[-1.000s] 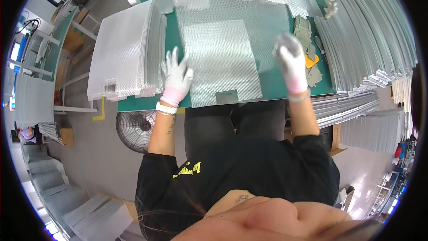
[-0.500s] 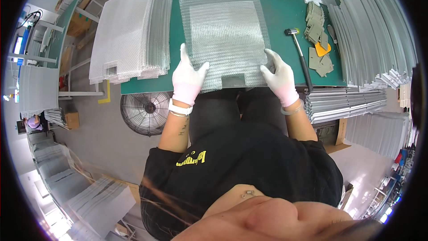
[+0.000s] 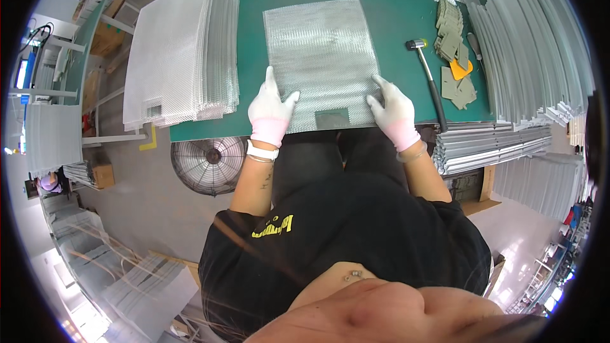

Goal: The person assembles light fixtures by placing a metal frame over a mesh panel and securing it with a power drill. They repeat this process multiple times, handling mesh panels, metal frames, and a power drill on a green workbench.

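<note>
A silvery wire-mesh sheet (image 3: 324, 51) with a small notch in its near edge lies flat on the green tabletop (image 3: 251, 44) in front of me. My left hand (image 3: 272, 111), in a white glove with a pink cuff, rests at the sheet's left edge, index finger stretched out and thumb apart over the mesh. At the right edge sits my right hand (image 3: 393, 112), gloved alike, its fingers along the side and its thumb spread inward. Both hands look open. Whether another sheet lies beneath cannot be seen.
A tall stack of mesh sheets (image 3: 178, 51) stands at left. To the right lie a hammer (image 3: 427, 79), grey-green plates (image 3: 450, 28), an orange piece (image 3: 460, 68) and a row of metal frames (image 3: 527, 44). More mesh lies at the back. A floor fan (image 3: 213, 159) stands below the table.
Half a second ago an upper mesh sheet overhung a smaller-looking one beneath. Now the mesh shows one outline, lower at its far edge. My hands have moved slightly, staying at its sides.
</note>
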A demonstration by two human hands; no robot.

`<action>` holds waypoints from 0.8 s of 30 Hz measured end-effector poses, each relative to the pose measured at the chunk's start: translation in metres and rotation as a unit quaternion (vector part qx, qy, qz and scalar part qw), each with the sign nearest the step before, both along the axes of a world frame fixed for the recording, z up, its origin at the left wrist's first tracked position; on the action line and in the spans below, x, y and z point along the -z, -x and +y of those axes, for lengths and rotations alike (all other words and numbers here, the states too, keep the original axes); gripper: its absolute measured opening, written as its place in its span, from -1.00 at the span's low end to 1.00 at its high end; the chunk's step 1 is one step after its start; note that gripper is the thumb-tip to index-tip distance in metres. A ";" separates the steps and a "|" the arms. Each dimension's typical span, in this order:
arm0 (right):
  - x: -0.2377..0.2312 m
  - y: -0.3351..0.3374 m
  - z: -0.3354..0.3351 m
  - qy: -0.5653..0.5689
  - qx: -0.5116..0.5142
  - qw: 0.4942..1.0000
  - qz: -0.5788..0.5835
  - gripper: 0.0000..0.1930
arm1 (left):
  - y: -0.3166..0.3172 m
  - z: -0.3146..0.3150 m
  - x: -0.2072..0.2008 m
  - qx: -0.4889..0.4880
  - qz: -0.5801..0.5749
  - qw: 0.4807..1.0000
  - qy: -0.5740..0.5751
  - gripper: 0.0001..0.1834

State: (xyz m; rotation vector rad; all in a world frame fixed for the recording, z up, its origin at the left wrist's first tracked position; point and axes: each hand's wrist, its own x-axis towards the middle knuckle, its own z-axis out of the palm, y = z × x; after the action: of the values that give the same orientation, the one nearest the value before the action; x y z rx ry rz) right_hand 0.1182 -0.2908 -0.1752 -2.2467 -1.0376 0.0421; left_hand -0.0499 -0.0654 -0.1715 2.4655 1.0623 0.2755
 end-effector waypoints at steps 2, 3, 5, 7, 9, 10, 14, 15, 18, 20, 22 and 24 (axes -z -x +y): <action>0.002 -0.002 0.001 0.007 0.001 1.000 -0.016 -0.53 | 0.000 0.001 0.002 0.004 -0.009 1.000 -0.012 -0.06; 0.003 -0.002 0.001 0.010 0.001 1.000 -0.024 -0.54 | 0.000 0.001 0.002 0.001 -0.003 1.000 -0.003 -0.06; -0.014 0.000 0.006 0.105 0.010 0.994 -0.020 -0.58 | -0.001 0.002 -0.001 -0.005 0.006 1.000 0.013 -0.06; -0.034 -0.005 0.011 0.181 0.000 0.983 -0.027 -0.63 | -0.005 0.003 -0.026 -0.005 0.082 0.997 0.003 -0.10; -0.056 -0.018 0.018 0.237 -0.035 0.970 -0.050 -0.68 | -0.002 0.009 -0.025 0.047 0.094 0.991 -0.081 -0.14; -0.066 -0.025 0.029 0.217 -0.053 0.970 -0.094 -0.71 | 0.005 0.017 -0.004 0.098 0.070 0.980 -0.158 -0.17; -0.069 -0.062 0.136 0.047 -0.134 0.985 -0.097 -0.71 | 0.003 0.026 0.018 0.168 0.050 0.968 -0.182 -0.26; -0.056 -0.078 0.174 0.028 -0.138 0.985 -0.097 -0.69 | 0.000 0.026 0.019 0.167 0.045 0.965 -0.195 -0.28; -0.021 -0.128 0.288 0.011 -0.043 0.996 -0.081 -0.63 | -0.002 0.024 0.011 0.166 0.038 0.971 -0.171 -0.29; -0.016 -0.147 0.338 0.055 0.028 0.998 -0.029 -0.61 | -0.001 0.026 0.013 0.162 0.039 0.975 -0.144 -0.27; -0.024 -0.147 0.365 0.101 0.090 0.991 0.003 -0.59 | 0.000 0.026 0.010 0.160 0.038 0.977 -0.133 -0.28; -0.034 -0.141 0.377 0.150 0.145 0.978 0.015 -0.58 | 0.001 0.025 0.006 0.158 0.039 0.979 -0.124 -0.28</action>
State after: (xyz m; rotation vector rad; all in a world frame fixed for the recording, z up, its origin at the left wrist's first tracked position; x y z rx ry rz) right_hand 0.2592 0.0862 -0.1410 -2.6432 -0.7137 0.1136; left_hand -0.0508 -0.0404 -0.1774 2.8420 0.6813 0.2219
